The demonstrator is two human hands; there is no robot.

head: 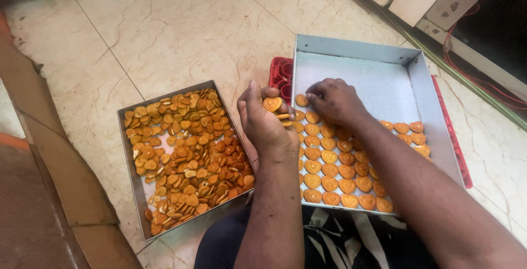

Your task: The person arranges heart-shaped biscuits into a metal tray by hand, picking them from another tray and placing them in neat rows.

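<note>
Heart-shaped biscuits, loose tray to neat rows.

Nearest, the left hand (267, 122) cups a small stack of heart biscuits (273, 104), fingers curled round them, close beside the work. The right hand (333, 101) pinches one biscuit (301, 100) flat at the row's end in the steel tray (362, 50) (far half bare). Left: heaped tray (135, 192). Beyond: red mould (280, 74).

a pale marble tile floor (181, 22) is carrying a metal tray of loose biscuits (130, 153), a larger metal tray (357, 49) sitting on a red plastic tray (279, 74).
</note>
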